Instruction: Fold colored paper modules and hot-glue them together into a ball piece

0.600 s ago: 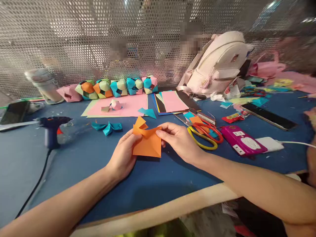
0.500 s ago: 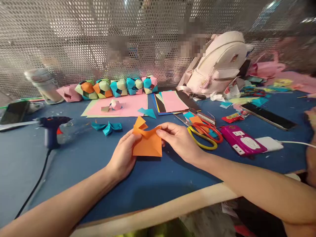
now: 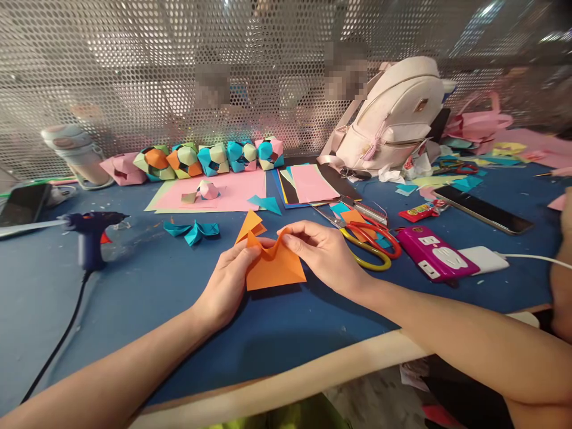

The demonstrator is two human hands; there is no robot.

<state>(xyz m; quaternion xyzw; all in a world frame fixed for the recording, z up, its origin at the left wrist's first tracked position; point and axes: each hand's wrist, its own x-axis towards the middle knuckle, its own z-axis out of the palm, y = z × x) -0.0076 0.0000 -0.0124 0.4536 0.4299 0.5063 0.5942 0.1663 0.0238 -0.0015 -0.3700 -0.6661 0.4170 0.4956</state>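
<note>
over the blue table [image 3: 147, 310], orange paper [image 3: 273, 268] in both hands' pinching grip, left hand [image 3: 227, 280], right hand [image 3: 324, 253]

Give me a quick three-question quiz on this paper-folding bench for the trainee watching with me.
1. True or false: both hands grip the orange paper.
2. Which tool lies closest to the right hand? A) scissors B) glue gun C) dark phone
3. What colour is the big sheet under the small folded piece, in front of the row of paper balls?

Key
1. True: the left hand pinches its left edge and the right hand its upper right corner.
2. A: the scissors lie just right of that hand; the glue gun stands far left and the dark phone lies further right.
3. Pink: the pink sheet lies before the paper balls.
</note>
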